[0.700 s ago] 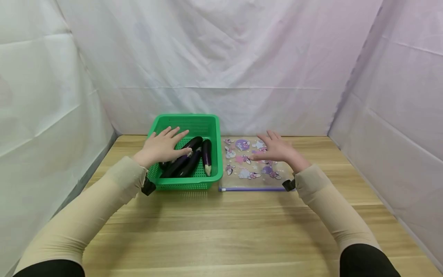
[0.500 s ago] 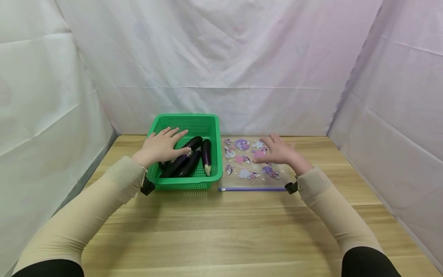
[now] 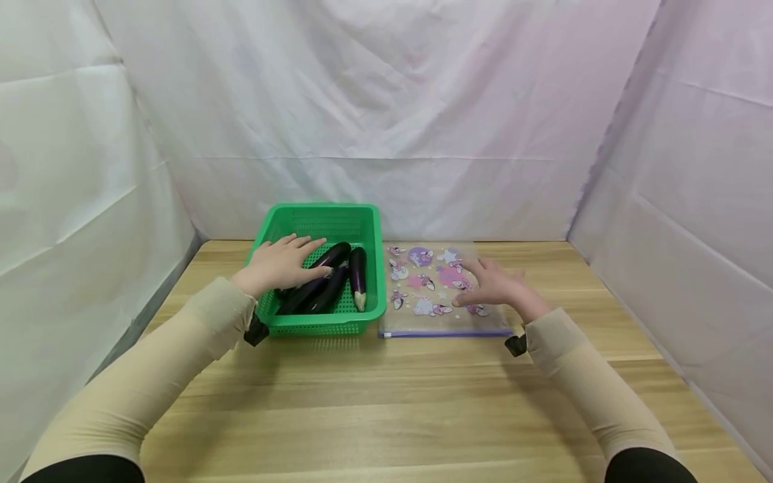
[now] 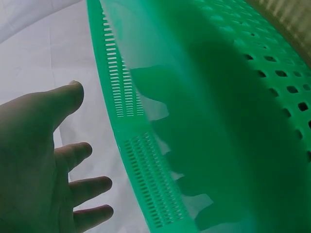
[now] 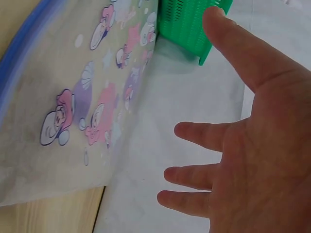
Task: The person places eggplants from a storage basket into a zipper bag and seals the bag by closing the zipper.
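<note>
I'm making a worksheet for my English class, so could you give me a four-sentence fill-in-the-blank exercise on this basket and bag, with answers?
1. The colour of the basket is ____.
2. In the head view, the bag lies to the ____ of the basket.
3. Nearest the eggplants is the person's ____ hand.
4. The right hand is holding ____.

Missing words: green; right; left; nothing.

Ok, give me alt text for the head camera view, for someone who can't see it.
A person's left hand hovers over a green basket of dark purple eggplants; the right hand hovers over a clear, cartoon-printed zip bag beside the basket on a wood-grain table.
</note>
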`<control>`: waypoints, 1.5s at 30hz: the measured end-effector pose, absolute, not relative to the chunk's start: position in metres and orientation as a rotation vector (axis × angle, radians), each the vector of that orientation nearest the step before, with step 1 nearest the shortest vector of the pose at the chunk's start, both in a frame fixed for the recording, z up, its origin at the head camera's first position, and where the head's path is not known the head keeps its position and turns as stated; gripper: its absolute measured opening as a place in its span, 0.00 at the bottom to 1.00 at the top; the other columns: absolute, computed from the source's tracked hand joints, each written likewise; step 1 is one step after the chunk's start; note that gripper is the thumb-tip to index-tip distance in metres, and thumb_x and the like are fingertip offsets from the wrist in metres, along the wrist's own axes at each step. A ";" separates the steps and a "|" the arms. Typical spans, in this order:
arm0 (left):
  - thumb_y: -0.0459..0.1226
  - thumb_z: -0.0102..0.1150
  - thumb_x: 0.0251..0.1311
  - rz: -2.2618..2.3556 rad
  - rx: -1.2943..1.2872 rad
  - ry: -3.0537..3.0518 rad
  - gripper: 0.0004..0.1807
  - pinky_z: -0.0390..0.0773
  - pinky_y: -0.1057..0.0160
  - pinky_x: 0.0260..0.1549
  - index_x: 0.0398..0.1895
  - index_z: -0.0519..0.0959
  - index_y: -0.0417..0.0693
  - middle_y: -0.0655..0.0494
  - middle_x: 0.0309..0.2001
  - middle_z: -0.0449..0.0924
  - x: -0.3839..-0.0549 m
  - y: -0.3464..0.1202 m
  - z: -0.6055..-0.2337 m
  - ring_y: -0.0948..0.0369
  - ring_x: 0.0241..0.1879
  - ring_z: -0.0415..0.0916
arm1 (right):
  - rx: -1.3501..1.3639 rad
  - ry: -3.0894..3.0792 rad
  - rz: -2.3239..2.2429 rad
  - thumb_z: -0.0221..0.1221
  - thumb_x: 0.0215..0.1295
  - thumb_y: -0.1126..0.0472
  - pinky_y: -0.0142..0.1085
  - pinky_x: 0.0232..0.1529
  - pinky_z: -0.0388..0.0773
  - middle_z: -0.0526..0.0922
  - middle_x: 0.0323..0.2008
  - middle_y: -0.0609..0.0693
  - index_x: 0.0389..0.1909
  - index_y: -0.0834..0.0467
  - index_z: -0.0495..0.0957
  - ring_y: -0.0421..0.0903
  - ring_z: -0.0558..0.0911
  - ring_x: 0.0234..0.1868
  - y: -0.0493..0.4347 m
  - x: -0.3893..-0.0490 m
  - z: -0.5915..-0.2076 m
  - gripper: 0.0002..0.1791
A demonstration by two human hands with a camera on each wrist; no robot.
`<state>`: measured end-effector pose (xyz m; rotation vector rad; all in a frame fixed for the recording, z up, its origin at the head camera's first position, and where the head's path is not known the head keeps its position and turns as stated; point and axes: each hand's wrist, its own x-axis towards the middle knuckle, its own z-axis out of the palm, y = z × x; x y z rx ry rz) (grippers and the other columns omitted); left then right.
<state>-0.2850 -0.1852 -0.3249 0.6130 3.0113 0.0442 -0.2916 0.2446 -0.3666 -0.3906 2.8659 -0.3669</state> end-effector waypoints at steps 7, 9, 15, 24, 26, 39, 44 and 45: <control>0.69 0.36 0.63 0.030 0.617 2.985 0.44 0.50 0.30 0.61 0.77 0.52 0.58 0.43 0.73 0.55 -0.286 -0.184 -0.324 0.39 0.71 0.48 | -0.367 2.848 -0.295 0.66 0.45 0.29 0.81 0.49 0.29 0.44 0.74 0.68 0.75 0.56 0.54 0.71 0.48 0.71 0.250 -0.290 -0.375 0.61; 0.70 0.35 0.63 0.030 0.615 2.976 0.45 0.50 0.30 0.61 0.77 0.52 0.58 0.42 0.73 0.55 -0.286 -0.184 -0.323 0.39 0.71 0.49 | -0.361 2.841 -0.295 0.66 0.46 0.30 0.81 0.48 0.29 0.44 0.74 0.68 0.75 0.56 0.55 0.71 0.49 0.70 0.251 -0.289 -0.376 0.59; 0.70 0.36 0.63 0.035 0.609 2.959 0.45 0.53 0.30 0.60 0.77 0.53 0.57 0.41 0.72 0.57 -0.287 -0.184 -0.322 0.39 0.70 0.51 | -0.355 2.819 -0.329 0.69 0.48 0.36 0.82 0.47 0.29 0.47 0.72 0.71 0.74 0.58 0.57 0.73 0.50 0.69 0.253 -0.287 -0.379 0.56; 0.70 0.36 0.63 0.038 0.591 2.934 0.45 0.54 0.31 0.60 0.77 0.53 0.56 0.40 0.71 0.58 -0.288 -0.183 -0.321 0.38 0.70 0.51 | -0.327 2.795 -0.352 0.71 0.48 0.39 0.81 0.47 0.26 0.48 0.71 0.72 0.74 0.57 0.56 0.73 0.51 0.69 0.260 -0.285 -0.386 0.56; 0.69 0.36 0.63 0.043 0.587 2.930 0.45 0.53 0.30 0.60 0.77 0.53 0.56 0.40 0.71 0.58 -0.288 -0.183 -0.322 0.38 0.70 0.51 | -0.311 2.792 -0.343 0.71 0.48 0.40 0.81 0.47 0.28 0.49 0.71 0.72 0.73 0.58 0.57 0.73 0.52 0.69 0.262 -0.286 -0.389 0.56; 0.66 0.39 0.66 0.056 0.560 2.923 0.42 0.53 0.30 0.60 0.77 0.54 0.55 0.39 0.71 0.57 -0.288 -0.183 -0.324 0.37 0.70 0.50 | -0.248 2.795 -0.319 0.73 0.45 0.41 0.79 0.53 0.44 0.57 0.68 0.73 0.72 0.66 0.55 0.73 0.59 0.65 0.275 -0.276 -0.400 0.59; 0.66 0.39 0.66 0.050 0.561 2.925 0.42 0.53 0.30 0.60 0.77 0.54 0.56 0.38 0.71 0.57 -0.289 -0.182 -0.325 0.37 0.70 0.51 | -0.301 2.785 -0.313 0.74 0.42 0.43 0.57 0.47 0.73 0.73 0.49 0.70 0.54 0.72 0.70 0.65 0.74 0.49 0.278 -0.271 -0.404 0.47; 0.65 0.40 0.66 0.050 0.561 2.926 0.42 0.53 0.30 0.60 0.77 0.54 0.55 0.38 0.71 0.57 -0.289 -0.182 -0.325 0.37 0.69 0.51 | -0.296 2.781 -0.306 0.74 0.41 0.43 0.52 0.42 0.74 0.75 0.43 0.66 0.47 0.70 0.72 0.60 0.75 0.43 0.279 -0.271 -0.404 0.41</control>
